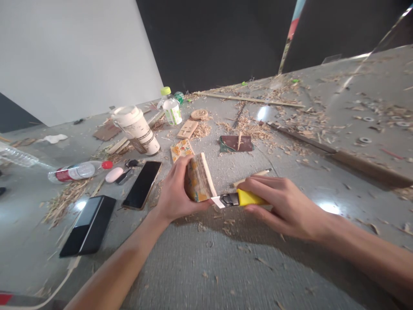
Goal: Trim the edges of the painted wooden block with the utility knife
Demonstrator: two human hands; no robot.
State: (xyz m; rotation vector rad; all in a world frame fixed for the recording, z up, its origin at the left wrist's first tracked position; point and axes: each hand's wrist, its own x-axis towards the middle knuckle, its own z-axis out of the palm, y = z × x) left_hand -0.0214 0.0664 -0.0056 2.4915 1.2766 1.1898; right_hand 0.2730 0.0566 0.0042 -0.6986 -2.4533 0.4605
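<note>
My left hand (pixel 176 191) is closed around a small block (pixel 197 181) with a brownish, patterned face, and a pale strip of wood (pixel 209 175) runs along its right edge. Fingers of my right hand (pixel 280 204) wrap the yellow handle of a utility knife (pixel 250 197). The knife's blade points left and meets the lower end of the pale strip, close to my left thumb. Just beyond my right hand lies a pencil (pixel 240 181), partly covered by the fingers. A flat patterned piece (pixel 181 148) rests behind my left hand.
To the left are a phone (pixel 142 185), a black box-like device (pixel 88 226) with a cable, a lying bottle (pixel 80 171) and a tilted cup (pixel 137 129). Farther back stand a green-capped bottle (pixel 171 107) and carved wood pieces (pixel 187 128). Shavings litter the surface; a long strip (pixel 371 168) lies right.
</note>
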